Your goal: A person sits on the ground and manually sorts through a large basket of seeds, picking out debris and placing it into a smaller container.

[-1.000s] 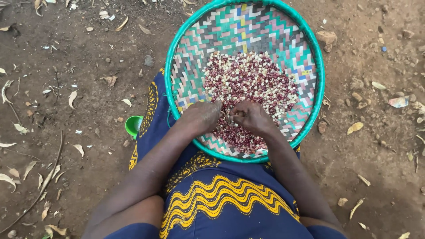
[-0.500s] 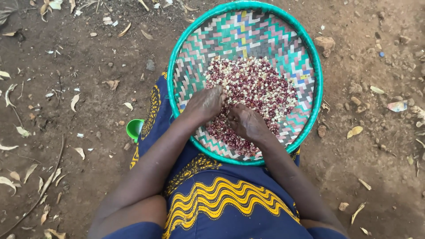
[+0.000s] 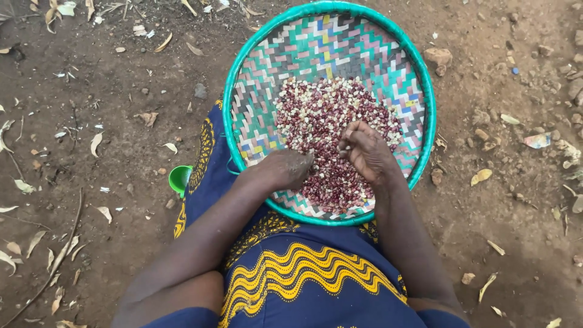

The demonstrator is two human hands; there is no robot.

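One heap of mixed maroon and cream beans [image 3: 325,130] lies at the centre and near side of one round woven tray [image 3: 340,42], which rests on the lap over a blue and yellow patterned cloth [image 3: 291,273]. The far half of the tray floor is bare weave up to the teal rim. The left hand [image 3: 282,170] lies curled, fingers together, on the heap's near-left edge. The right hand [image 3: 364,149] is bunched, fingertips pinching at beans. One green cup [image 3: 180,179] stands on the dirt ground [image 3: 91,91] left of the cloth.
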